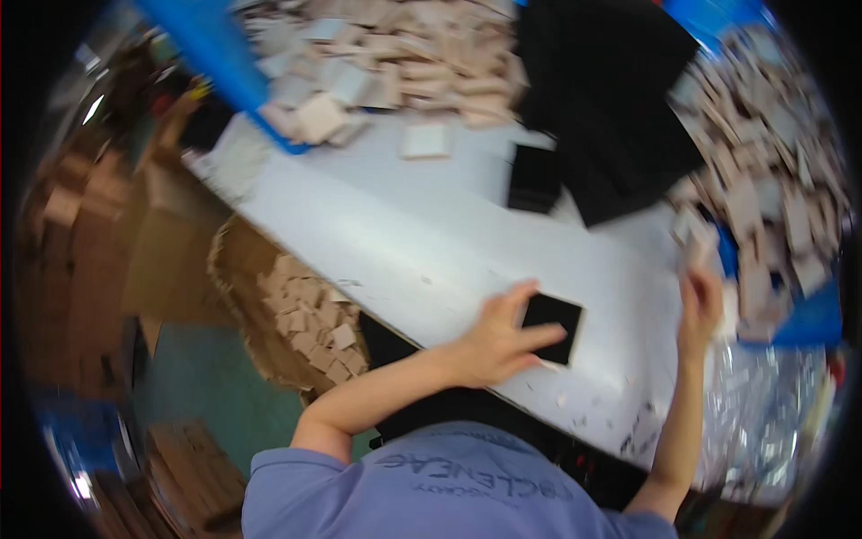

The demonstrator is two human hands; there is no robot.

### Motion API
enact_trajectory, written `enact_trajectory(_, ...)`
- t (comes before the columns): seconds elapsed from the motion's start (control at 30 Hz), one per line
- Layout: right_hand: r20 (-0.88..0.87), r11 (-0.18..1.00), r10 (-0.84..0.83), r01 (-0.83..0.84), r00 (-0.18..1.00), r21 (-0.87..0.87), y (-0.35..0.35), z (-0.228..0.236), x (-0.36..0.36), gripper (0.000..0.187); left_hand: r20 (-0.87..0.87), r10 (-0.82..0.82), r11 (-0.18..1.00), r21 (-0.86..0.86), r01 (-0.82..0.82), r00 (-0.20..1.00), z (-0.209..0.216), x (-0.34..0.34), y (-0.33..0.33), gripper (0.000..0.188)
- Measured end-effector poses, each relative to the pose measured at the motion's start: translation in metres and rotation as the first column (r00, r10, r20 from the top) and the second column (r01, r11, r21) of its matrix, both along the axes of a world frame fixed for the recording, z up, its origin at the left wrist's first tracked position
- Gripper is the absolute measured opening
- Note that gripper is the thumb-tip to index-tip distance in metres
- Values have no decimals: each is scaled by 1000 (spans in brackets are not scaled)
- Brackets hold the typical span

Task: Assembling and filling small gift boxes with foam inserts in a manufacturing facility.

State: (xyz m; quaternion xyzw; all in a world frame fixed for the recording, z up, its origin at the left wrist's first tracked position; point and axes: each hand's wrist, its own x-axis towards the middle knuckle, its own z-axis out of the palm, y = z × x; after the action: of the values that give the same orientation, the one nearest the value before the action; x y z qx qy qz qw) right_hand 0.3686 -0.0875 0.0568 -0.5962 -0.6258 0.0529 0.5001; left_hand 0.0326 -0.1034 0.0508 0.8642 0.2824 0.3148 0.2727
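Note:
On the white tabletop, my left hand (pixel 492 340) grips a small black-faced square piece with a pale edge (pixel 558 316). One finger reaches across its black face, and the others sit by its left side. To the right, my right hand (pixel 702 305) is raised beside a heap of small pale flat boxes (pixel 763 171). Motion blurs its fingers, so whether they hold anything does not show. A pale blurred box (pixel 698 235) appears just beyond those fingertips.
More pale boxes (pixel 413 67) are heaped at the far side by a blue bin edge (pixel 215 63). Black sheet material (pixel 611 99) and a black square (pixel 533 178) lie nearby. An open carton (pixel 238 314) of pale pieces stands left below the table; clear plastic bags (pixel 754 418) lie right.

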Motion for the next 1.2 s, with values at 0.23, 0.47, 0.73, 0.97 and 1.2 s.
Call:
enact_trajectory(0.23,-688,915,-182,-136,702,-381,-43,-45,25,22,-77,-109,990,82,115,991,15,2,-3,26)
enact_trajectory(0.47,484,943,85,86,871,-321,-26,-16,-21,75,-153,-106,980,153,130,982,13,0,0,35)
enact_trajectory(0.73,405,837,209,51,890,-544,5,2,-13,80,-84,-87,970,219,103,993,1,1,6,54)
enact_trajectory(0.97,265,751,636,-502,725,-429,-20,35,-102,77,118,-35,993,115,21,992,-4,1,9,100)
enact_trajectory(1.2,526,753,658,-493,539,-437,-41,49,-114,70,4,-82,994,77,81,997,0,0,7,96)
